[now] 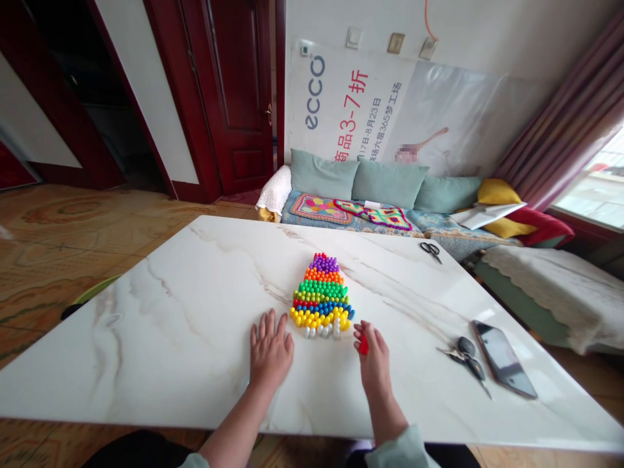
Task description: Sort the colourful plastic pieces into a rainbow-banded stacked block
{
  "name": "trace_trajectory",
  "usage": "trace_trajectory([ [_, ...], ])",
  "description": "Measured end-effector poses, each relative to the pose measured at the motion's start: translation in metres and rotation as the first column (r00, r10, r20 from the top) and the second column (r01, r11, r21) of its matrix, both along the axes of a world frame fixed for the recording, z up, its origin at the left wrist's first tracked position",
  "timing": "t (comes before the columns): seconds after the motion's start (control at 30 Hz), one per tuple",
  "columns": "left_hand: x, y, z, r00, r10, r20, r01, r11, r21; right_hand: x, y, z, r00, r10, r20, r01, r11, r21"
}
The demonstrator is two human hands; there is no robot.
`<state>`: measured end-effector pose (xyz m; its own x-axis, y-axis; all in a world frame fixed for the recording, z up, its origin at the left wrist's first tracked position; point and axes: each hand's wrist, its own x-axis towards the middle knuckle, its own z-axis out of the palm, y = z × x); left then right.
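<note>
On the marble-patterned table (195, 312) lies a tapering array of shiny coloured bead-like pieces (322, 289). Its rows run from white nearest me through yellow, blue with some red, olive, green, orange and purple, to a little red at the far end. My left hand (271, 351) rests flat, fingers spread, just left of the near rows, and holds nothing. At the lower right of the array, my right hand (374, 348) is closed on a small red piece (364, 344). Fingers cover part of that piece, so its full shape is hidden.
To the right lie a bunch of keys (467, 357) and a phone (504, 357). Scissors (431, 251) sit near the table's far right corner. Past the far edge stands a sofa with pale green cushions (390, 182). A lace-covered seat (550, 292) is beyond the right edge.
</note>
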<state>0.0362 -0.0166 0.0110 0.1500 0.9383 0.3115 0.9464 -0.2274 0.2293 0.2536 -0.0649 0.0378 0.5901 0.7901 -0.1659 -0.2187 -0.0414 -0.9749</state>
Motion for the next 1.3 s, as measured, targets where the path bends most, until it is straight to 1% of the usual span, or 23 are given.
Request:
trace_trajectory([
  [0.03, 0.0, 0.0, 0.0, 1.0, -0.001, 0.002, 0.001, 1.0, 0.002, -0.002, -0.005, 0.006, 0.977, 0.04, -0.211, -0.027, 0.998, 0.062],
  [0.07, 0.0, 0.0, 0.0, 1.0, -0.002, 0.001, 0.002, 1.0, 0.007, -0.004, -0.011, 0.012, 0.915, 0.112, -0.389, -0.063, 0.989, 0.136],
  [0.1, 0.0, -0.001, -0.001, 1.0, -0.005, 0.0, 0.005, 1.0, 0.014, -0.006, -0.015, 0.019, 0.834, 0.197, -0.515, -0.101, 0.973, 0.208],
  [0.17, 0.0, -0.001, -0.001, 1.0, -0.006, -0.005, 0.006, 1.0, 0.03, -0.011, -0.021, 0.033, 0.694, 0.331, -0.639, -0.156, 0.936, 0.315],
  [0.2, 0.0, -0.001, -0.002, 1.0, -0.003, -0.008, 0.004, 0.999, 0.034, -0.013, -0.022, 0.039, 0.65, 0.37, -0.664, -0.174, 0.923, 0.343],
  [0.27, 0.0, -0.001, -0.002, 1.0, 0.004, -0.012, -0.003, 0.999, 0.034, -0.021, -0.024, 0.048, 0.604, 0.42, -0.677, -0.214, 0.904, 0.37],
  [0.37, 0.0, -0.001, -0.002, 1.0, 0.004, -0.016, -0.004, 1.0, 0.031, -0.038, -0.029, 0.053, 0.62, 0.463, -0.634, -0.297, 0.886, 0.357],
  [0.43, 0.001, -0.001, -0.002, 1.0, 0.004, -0.019, -0.003, 0.999, 0.035, -0.052, -0.036, 0.052, 0.636, 0.493, -0.594, -0.369, 0.87, 0.327],
  [0.57, 0.001, -0.001, -0.005, 0.999, 0.019, -0.038, -0.017, 0.998, 0.057, -0.079, -0.053, 0.045, 0.609, 0.556, -0.565, -0.548, 0.81, 0.207],
  [0.63, 0.001, -0.001, -0.007, 0.999, 0.017, -0.036, -0.014, 0.998, 0.065, -0.085, -0.056, 0.041, 0.615, 0.587, -0.527, -0.624, 0.77, 0.131],
  [0.7, 0.001, 0.0, -0.008, 1.0, 0.012, -0.025, -0.011, 0.998, 0.063, -0.084, -0.05, 0.038, 0.631, 0.643, -0.434, -0.686, 0.724, 0.074],
  [0.77, 0.001, 0.0, -0.008, 1.0, 0.017, -0.023, -0.016, 0.998, 0.056, -0.074, -0.033, 0.037, 0.652, 0.701, -0.288, -0.725, 0.688, 0.034],
  [0.8, 0.002, 0.0, -0.008, 0.999, 0.021, -0.027, -0.02, 0.998, 0.052, -0.066, -0.02, 0.038, 0.67, 0.716, -0.194, -0.728, 0.685, 0.014],
  [0.83, 0.002, 0.001, -0.008, 0.999, 0.025, -0.032, -0.024, 0.999, 0.046, -0.056, -0.004, 0.039, 0.692, 0.716, -0.092, -0.72, 0.694, -0.01],
  [0.87, 0.002, 0.001, -0.008, 0.999, 0.027, -0.034, -0.026, 0.999, 0.037, -0.045, 0.014, 0.042, 0.718, 0.696, 0.027, -0.695, 0.718, -0.036],
  [0.93, 0.002, 0.002, -0.008, 0.999, 0.026, -0.028, -0.026, 0.999, 0.022, -0.019, 0.057, 0.051, 0.751, 0.599, 0.277, -0.598, 0.795, -0.099],
  [0.97, 0.003, 0.002, -0.009, 0.999, 0.028, -0.02, -0.028, 0.999, 0.019, -0.006, 0.08, 0.056, 0.74, 0.535, 0.408, -0.533, 0.836, -0.131],
  [1.0, 0.003, 0.003, -0.011, 0.999, 0.03, -0.011, -0.03, 0.999, 0.02, 0.007, 0.103, 0.062, 0.688, 0.48, 0.544, -0.471, 0.866, -0.169],
  [1.03, 0.002, 0.003, -0.012, 0.999, 0.032, -0.003, -0.032, 0.999, 0.025, 0.018, 0.126, 0.068, 0.595, 0.405, 0.695, -0.376, 0.904, -0.204],
  [1.07, 0.002, 0.004, -0.015, 0.999, 0.033, 0.002, -0.034, 0.999, 0.033, 0.028, 0.149, 0.073, 0.457, 0.343, 0.821, -0.266, 0.933, -0.241],
  [1.1, 0.002, 0.004, -0.018, 0.999, 0.034, 0.005, -0.034, 0.999, 0.041, 0.037, 0.17, 0.077, 0.405, 0.314, 0.859, -0.216, 0.945, -0.244],
  [1.2, 0.0, 0.007, -0.028, 1.0, 0.028, -0.006, -0.028, 0.997, 0.071, 0.054, 0.224, 0.081, 0.312, 0.279, 0.908, -0.115, 0.96, -0.256],
  [1.3, -0.002, 0.01, -0.037, 0.999, 0.026, -0.022, -0.023, 0.992, 0.12, 0.058, 0.261, 0.074, 0.24, 0.312, 0.919, -0.054, 0.95, -0.308],
])
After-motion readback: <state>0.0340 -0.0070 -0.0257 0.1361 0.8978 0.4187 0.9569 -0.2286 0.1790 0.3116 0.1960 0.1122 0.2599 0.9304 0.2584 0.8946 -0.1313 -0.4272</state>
